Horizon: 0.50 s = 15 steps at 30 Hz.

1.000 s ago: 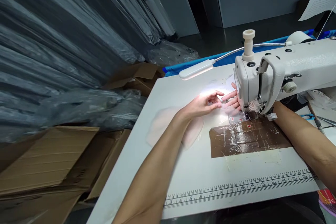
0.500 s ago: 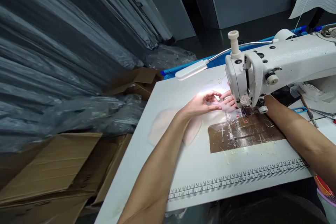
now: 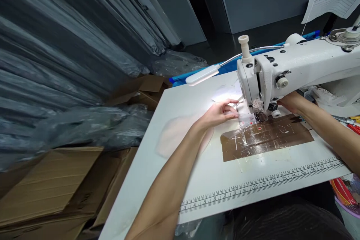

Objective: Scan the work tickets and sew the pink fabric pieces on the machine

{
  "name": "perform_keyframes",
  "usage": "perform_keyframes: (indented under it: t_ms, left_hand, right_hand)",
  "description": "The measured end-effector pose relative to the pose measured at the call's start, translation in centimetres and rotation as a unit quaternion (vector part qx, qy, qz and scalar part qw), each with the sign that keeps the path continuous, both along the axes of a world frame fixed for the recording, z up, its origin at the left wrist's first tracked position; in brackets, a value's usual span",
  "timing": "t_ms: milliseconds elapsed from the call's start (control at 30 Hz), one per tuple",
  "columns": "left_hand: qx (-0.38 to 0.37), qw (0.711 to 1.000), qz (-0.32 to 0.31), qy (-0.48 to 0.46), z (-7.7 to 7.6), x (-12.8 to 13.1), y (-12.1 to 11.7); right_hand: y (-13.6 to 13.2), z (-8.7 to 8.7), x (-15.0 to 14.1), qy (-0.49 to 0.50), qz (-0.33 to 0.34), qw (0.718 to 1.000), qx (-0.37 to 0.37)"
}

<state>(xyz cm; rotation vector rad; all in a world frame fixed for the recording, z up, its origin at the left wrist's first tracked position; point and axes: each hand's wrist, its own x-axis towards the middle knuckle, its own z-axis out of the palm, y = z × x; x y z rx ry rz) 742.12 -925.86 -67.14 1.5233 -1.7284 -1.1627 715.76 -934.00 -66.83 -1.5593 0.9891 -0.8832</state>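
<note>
My left hand is left of the needle area, fingers curved and thumb close to them, on the edge of a thin whitish sheer fabric. That fabric reaches under the head of a white sewing machine. My right hand is behind the machine head; its fingers are hidden and only the back of the hand and wrist show. A pale pink sheer piece lies flat on the table beside my left forearm. Brown tape covers the table in front of the presser foot.
A lamp on a bendable neck lights the sewing spot. A printed ruler runs along the front of the white table. Cardboard boxes and clear plastic stand at left. Red-handled tools lie at right.
My right hand has drawn back from beside my left fingers to behind the machine head. My left hand stays near the fabric edge. The view has shifted slightly to the right.
</note>
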Motion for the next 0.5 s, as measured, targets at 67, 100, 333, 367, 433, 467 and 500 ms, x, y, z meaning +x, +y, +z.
perform_keyframes:
  t_ms: [67, 100, 333, 367, 433, 467, 500]
  left_hand:
    - [0.013, 0.999, 0.029, 0.015, -0.2, 0.2, -0.2]
    - [0.014, 0.999, 0.040, 0.015, -0.3, 0.3, -0.2]
    - [0.014, 0.999, 0.046, 0.003, 0.9, -0.1, -0.1]
    - [0.020, 0.999, 0.045, -0.008, 1.2, -0.3, 0.0]
    - [0.028, 0.998, 0.048, -0.022, 1.8, -0.6, 0.4]
    - [0.034, 0.998, 0.050, -0.022, 2.1, -0.8, 0.6]
    - [0.042, 0.998, 0.051, -0.018, 2.2, -1.1, 0.9]
  right_hand:
    - [1.2, 0.0, -2.9, 0.034, -0.006, 0.999, 0.021]
    - [1.9, 0.0, -4.6, 0.054, -0.013, 0.998, 0.022]
    - [6.0, -0.5, -12.6, 0.240, -0.060, 0.947, -0.203]
    - [6.1, -0.7, -12.7, 0.272, -0.042, 0.928, -0.252]
    - [6.1, -1.2, -12.5, 0.335, 0.009, 0.886, -0.320]
    - [6.0, -1.5, -12.4, 0.366, 0.032, 0.866, -0.340]
    - [6.0, -1.8, -12.2, 0.398, 0.049, 0.845, -0.354]
